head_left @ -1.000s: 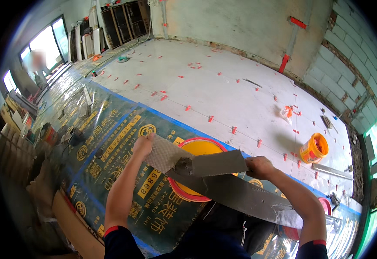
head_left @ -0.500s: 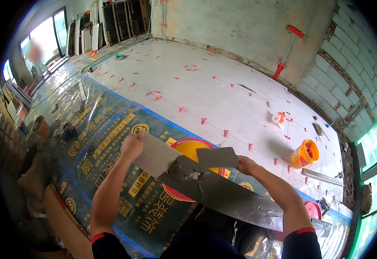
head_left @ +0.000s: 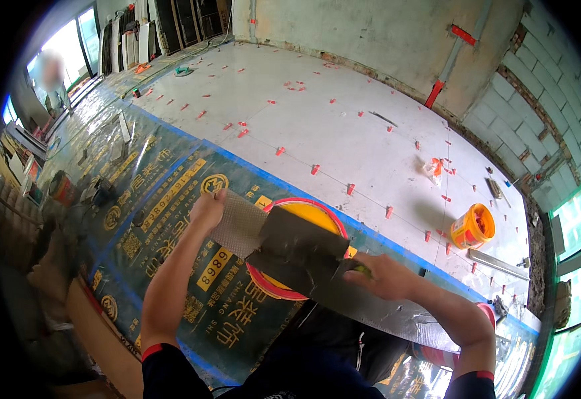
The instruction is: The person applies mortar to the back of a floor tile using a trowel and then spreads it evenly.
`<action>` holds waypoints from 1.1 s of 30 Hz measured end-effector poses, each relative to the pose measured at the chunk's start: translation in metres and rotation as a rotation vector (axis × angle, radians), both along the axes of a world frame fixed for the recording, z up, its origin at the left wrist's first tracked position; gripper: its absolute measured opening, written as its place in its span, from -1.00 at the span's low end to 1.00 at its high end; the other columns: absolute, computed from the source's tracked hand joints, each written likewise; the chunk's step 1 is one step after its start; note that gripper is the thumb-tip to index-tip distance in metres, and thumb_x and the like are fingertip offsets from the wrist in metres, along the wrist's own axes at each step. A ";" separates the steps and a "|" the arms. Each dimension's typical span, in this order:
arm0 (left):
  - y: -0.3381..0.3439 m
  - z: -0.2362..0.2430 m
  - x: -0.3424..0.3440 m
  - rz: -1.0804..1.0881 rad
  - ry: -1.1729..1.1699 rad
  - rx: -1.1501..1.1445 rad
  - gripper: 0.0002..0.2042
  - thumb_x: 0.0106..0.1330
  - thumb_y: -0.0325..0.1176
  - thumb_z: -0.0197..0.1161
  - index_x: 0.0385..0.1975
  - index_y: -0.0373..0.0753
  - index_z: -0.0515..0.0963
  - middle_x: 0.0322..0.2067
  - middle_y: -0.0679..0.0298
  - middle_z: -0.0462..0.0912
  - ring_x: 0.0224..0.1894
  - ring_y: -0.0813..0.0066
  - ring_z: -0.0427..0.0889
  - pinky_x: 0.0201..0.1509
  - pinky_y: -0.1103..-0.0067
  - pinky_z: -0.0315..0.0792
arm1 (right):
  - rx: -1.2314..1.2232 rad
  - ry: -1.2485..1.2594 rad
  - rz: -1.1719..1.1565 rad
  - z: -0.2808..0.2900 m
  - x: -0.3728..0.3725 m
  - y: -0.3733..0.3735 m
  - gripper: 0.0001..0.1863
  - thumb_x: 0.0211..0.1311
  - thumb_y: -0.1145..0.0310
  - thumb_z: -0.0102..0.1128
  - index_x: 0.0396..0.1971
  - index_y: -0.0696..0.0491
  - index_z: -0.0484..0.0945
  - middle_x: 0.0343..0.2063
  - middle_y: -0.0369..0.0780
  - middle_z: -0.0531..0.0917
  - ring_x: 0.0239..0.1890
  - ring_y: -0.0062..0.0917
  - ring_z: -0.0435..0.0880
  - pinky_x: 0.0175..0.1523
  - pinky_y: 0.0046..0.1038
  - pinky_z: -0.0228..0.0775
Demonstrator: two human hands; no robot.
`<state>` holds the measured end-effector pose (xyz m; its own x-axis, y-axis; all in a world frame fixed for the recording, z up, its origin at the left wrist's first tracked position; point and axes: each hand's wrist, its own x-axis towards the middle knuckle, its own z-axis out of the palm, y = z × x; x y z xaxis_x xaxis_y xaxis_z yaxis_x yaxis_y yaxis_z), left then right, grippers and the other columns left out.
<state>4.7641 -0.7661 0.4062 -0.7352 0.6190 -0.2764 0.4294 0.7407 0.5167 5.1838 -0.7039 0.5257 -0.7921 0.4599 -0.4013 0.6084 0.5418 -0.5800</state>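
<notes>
A long, narrow tile strip (head_left: 237, 229) lies diagonally in front of me, its bumpy grey back facing up. My left hand (head_left: 207, 209) grips its far left end. In my right hand (head_left: 387, 276) is a trowel, its handle mostly hidden by my fingers. The trowel's flat grey blade (head_left: 303, 233) lies over the strip near its middle. Dark grey adhesive (head_left: 370, 302) coats the strip to the right of the blade, while the end by my left hand is bare. Beneath the strip shows a round yellow bucket with a red rim (head_left: 330, 216), partly covered.
Pale floor tiles (head_left: 343, 146) with several red leveling clips spread beyond. A yellow bucket (head_left: 470, 226) of red pieces and a metal bar (head_left: 496, 263) stand right. Green printed sheeting (head_left: 164, 219) covers the near floor. A person (head_left: 52, 76) is far left; another bucket (head_left: 436, 356) sits near right.
My right hand has brought the trowel down and nearer, from above the bucket onto the strip. The lump of adhesive on the strip is now covered or flattened. My left hand still holds the end.
</notes>
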 end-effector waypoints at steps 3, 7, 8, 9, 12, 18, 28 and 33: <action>0.001 -0.012 -0.008 -0.006 0.055 -0.010 -0.41 0.49 0.16 -0.12 -0.11 -0.33 0.59 -0.13 -0.05 0.66 -0.04 -0.04 0.63 -0.01 0.16 0.49 | -0.031 -0.024 -0.061 -0.025 -0.019 0.005 -0.31 0.39 -0.22 -0.03 0.03 0.22 0.45 -0.21 0.18 0.64 -0.06 0.07 0.62 0.03 -0.08 0.42; -0.001 -0.003 0.001 -0.039 0.022 -0.006 -0.43 0.50 0.13 -0.11 -0.02 -0.33 0.56 -0.08 -0.07 0.65 -0.01 -0.05 0.62 0.00 0.16 0.49 | 0.053 -0.056 -0.159 -0.047 -0.019 0.028 -0.30 0.38 -0.21 -0.01 0.05 0.23 0.44 -0.18 0.20 0.63 -0.03 0.07 0.61 0.05 -0.07 0.42; -0.002 -0.014 -0.004 -0.043 0.048 0.007 -0.43 0.50 0.12 -0.11 -0.01 -0.33 0.56 -0.09 -0.07 0.65 -0.02 -0.05 0.62 -0.01 0.16 0.49 | 0.078 -0.053 -0.172 -0.049 -0.016 0.033 -0.29 0.38 -0.21 -0.01 0.06 0.23 0.43 -0.17 0.20 0.63 -0.04 0.08 0.61 0.05 -0.07 0.42; -0.002 -0.017 -0.003 -0.050 0.071 0.024 -0.44 0.50 0.11 -0.11 0.00 -0.33 0.56 -0.09 -0.07 0.65 -0.03 -0.05 0.62 -0.02 0.15 0.49 | 0.107 -0.052 -0.187 -0.050 -0.013 0.037 -0.29 0.38 -0.21 -0.01 0.06 0.23 0.43 -0.17 0.20 0.63 -0.05 0.09 0.61 0.04 -0.06 0.43; -0.003 -0.023 0.000 -0.021 0.001 0.038 -0.45 0.51 0.10 -0.11 -0.08 -0.34 0.59 -0.16 -0.07 0.66 -0.08 -0.04 0.63 -0.06 0.15 0.48 | 0.245 -0.122 -0.217 -0.051 -0.007 0.047 -0.29 0.37 -0.22 0.00 0.02 0.24 0.43 -0.16 0.19 0.63 -0.08 0.12 0.61 0.01 -0.03 0.44; -0.001 -0.034 0.002 0.013 -0.148 0.049 -0.46 0.52 0.08 -0.09 -0.18 -0.35 0.61 -0.21 -0.06 0.66 -0.16 0.00 0.63 -0.12 0.16 0.45 | -0.288 -0.062 -0.314 -0.011 -0.033 0.020 -0.40 0.41 -0.20 -0.04 -0.17 0.16 0.44 -0.46 -0.15 0.63 -0.46 -0.40 0.67 -0.30 -0.33 0.51; 0.010 -0.035 0.003 0.074 -0.122 0.007 -0.46 0.52 0.05 -0.07 0.03 -0.39 0.53 -0.15 -0.02 0.66 -0.12 0.00 0.64 -0.06 0.15 0.49 | -0.095 0.082 -0.367 -0.099 -0.063 0.053 -0.39 0.45 -0.17 -0.09 -0.18 0.22 0.43 -0.47 -0.09 0.62 -0.49 -0.49 0.66 -0.41 -0.37 0.50; -0.001 -0.068 -0.015 0.144 -0.120 -0.001 -0.45 0.52 0.08 -0.08 0.06 -0.36 0.52 -0.15 0.02 0.66 -0.14 0.02 0.64 -0.10 0.14 0.51 | 0.055 -0.003 -0.453 -0.080 -0.001 0.029 -0.46 0.45 -0.08 -0.01 -0.25 0.21 0.42 -0.47 -0.03 0.61 -0.62 -0.41 0.62 -0.47 -0.34 0.48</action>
<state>4.7491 -0.7666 0.3377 -0.7778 0.5096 -0.3680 0.2543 0.7905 0.5572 5.1826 -0.6750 0.4453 -0.5052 0.7801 -0.3690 0.7928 0.2506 -0.5556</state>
